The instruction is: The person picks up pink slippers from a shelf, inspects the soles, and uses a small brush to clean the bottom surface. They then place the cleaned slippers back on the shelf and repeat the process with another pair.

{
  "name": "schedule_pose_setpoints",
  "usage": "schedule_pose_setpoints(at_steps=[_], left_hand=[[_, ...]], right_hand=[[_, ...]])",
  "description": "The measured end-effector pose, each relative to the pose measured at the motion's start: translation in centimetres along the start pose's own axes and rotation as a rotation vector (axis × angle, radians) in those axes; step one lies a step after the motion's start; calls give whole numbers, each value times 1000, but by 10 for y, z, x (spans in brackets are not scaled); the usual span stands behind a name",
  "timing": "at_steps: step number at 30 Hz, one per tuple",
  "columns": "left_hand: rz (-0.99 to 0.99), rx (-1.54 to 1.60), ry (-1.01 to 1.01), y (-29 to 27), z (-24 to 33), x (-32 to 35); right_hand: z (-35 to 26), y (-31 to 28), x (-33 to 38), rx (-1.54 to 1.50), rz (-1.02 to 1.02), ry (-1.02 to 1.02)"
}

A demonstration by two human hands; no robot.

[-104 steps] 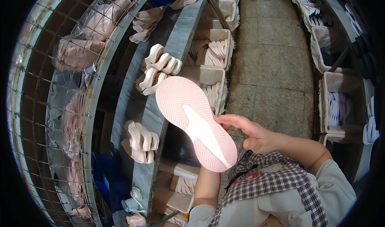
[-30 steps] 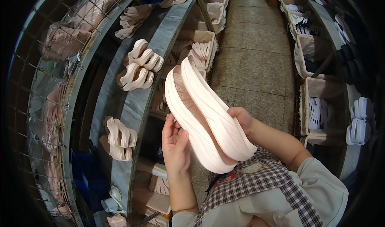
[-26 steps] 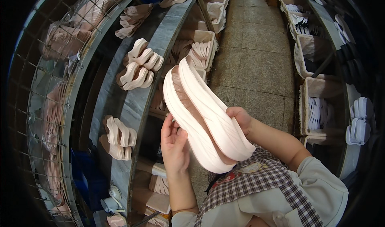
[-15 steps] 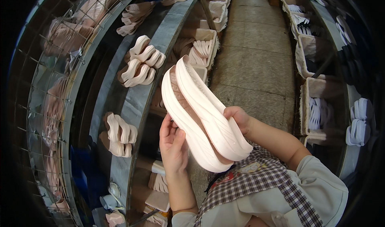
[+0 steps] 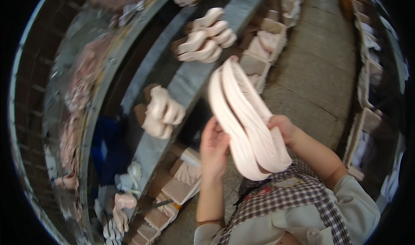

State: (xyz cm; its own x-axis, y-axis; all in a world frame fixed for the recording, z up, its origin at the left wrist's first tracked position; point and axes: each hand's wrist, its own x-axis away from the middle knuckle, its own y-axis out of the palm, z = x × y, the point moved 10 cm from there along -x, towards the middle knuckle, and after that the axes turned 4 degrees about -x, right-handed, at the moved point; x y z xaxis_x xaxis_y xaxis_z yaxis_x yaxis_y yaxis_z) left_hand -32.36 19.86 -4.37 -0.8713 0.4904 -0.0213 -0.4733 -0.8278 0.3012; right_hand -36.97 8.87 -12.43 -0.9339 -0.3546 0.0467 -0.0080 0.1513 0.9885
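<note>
Two pale pink shoe soles [image 5: 247,128] lie side by side between my hands, held up in front of my checked apron. Along the outer edge of the left sole, my left hand [image 5: 215,146] closes with its thumb against the sidewall. My right hand [image 5: 282,127] grips the right sole at its side, thumb on the rim. The two soles touch or nearly touch along their length, toes and heels roughly even. Fingers beneath the soles are hidden. Motion blurs the picture somewhat.
A grey metal bench [image 5: 186,78] on the left carries stacked pink soles [image 5: 163,111] and another pile [image 5: 207,37]. Bins of soles [image 5: 266,46] stand below it. Across the grey aisle floor [image 5: 307,72] is another row of bins [image 5: 362,137]. Wire mesh borders the far left.
The view has swung left, so the bench and piles appear farther right. Both hands still hold the soles, which now stand a little more upright and closer together.
</note>
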Motion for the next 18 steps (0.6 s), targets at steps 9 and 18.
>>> schedule_pose_setpoints(at_steps=[9, 18], left_hand=[[289, -315, 98, -85, 10, 17], [700, 184, -42, -297, 92, 15]], right_hand=[[38, 70, -60, 1303, -102, -275], [4, 72, -81, 1027, -124, -438]])
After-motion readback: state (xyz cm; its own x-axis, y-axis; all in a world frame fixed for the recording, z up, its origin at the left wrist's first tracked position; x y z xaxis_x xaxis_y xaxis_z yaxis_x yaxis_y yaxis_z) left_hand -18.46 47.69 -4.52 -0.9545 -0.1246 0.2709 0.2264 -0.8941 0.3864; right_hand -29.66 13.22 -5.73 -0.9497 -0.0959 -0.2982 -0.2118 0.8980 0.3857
